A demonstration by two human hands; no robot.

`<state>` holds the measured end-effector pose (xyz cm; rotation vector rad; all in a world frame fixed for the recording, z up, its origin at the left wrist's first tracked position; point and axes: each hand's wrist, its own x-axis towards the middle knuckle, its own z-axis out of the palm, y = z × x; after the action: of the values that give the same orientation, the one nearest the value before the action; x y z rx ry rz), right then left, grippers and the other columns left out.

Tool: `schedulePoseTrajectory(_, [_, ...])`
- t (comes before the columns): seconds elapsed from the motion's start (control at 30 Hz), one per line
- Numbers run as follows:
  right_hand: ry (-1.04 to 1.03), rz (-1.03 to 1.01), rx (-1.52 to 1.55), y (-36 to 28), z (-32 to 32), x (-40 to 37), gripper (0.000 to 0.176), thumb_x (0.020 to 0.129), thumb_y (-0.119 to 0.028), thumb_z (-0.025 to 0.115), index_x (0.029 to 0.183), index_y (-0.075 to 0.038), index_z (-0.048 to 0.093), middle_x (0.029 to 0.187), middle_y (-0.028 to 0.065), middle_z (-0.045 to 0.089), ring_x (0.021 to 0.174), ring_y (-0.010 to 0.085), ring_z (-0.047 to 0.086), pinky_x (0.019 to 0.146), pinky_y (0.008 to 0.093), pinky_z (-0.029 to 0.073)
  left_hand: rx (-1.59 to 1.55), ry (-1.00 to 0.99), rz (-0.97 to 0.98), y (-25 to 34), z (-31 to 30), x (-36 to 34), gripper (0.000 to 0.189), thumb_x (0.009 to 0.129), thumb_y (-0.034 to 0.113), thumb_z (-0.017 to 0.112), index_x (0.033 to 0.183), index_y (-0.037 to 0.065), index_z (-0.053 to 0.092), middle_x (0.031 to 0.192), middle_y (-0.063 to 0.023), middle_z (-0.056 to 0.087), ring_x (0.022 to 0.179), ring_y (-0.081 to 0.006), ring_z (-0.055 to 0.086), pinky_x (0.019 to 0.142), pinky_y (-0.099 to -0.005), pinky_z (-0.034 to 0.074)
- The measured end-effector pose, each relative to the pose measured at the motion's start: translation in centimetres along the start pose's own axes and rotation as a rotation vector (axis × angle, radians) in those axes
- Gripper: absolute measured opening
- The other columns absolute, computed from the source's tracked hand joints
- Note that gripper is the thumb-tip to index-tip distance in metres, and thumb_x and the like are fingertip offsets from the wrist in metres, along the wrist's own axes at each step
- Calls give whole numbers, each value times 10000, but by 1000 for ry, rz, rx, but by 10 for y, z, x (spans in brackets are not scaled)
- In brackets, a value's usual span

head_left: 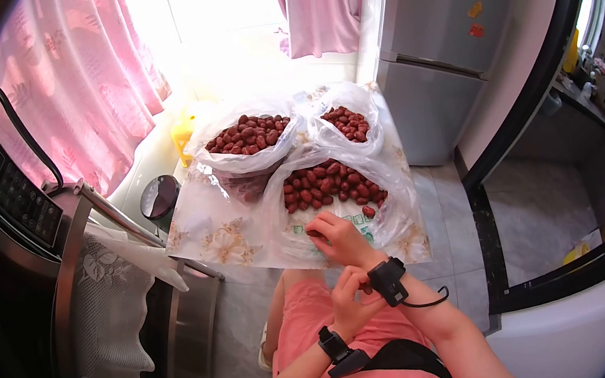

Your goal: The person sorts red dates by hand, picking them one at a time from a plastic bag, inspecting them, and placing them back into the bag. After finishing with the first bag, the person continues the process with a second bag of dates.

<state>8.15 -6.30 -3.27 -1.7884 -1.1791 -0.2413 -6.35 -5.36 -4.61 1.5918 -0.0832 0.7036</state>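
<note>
Three open plastic bags of red dates stand on the table: one at the back left [248, 135], one at the back right [346, 123] and one at the front [328, 184]. My right hand [338, 239] is over the near edge of the front bag, its fingers closed round a dark red date. Close to my right wrist, beside the black strapped device [388, 281], is my left hand [352, 299], with its fingers curled; what they hold, if anything, is hidden. Another black device [339, 350] sits on my left wrist.
A flowered cloth covers the table [199, 227]. Left of it stand a metal-framed appliance [20, 199], a dark round-lidded bin [160, 196] and a yellow stool [183, 133]. A grey refrigerator [430, 100] is at the back right. Cables hang from both wrist devices.
</note>
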Motion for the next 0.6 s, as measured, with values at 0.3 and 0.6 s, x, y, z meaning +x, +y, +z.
schedulePoseTrajectory(0.3, [230, 464, 487, 1, 0, -2, 215, 895, -33, 764, 1099, -14, 699, 981, 34, 719, 820, 103, 708, 714, 255, 588, -125, -23, -20, -15, -5, -13, 399, 709, 1, 880, 1026, 0, 638, 996, -55, 579, 847, -134, 605, 730, -278, 523])
schedulePoseTrajectory(0.6, [425, 831, 1244, 6, 10, -11, 231, 956, -60, 732, 1182, -43, 689, 1014, 22, 721, 827, 94, 688, 747, 236, 595, -124, 7, -53, -12, -3, -21, 403, 732, -36, 856, 1059, -15, 622, 1030, -67, 557, 861, -128, 631, 745, -246, 542])
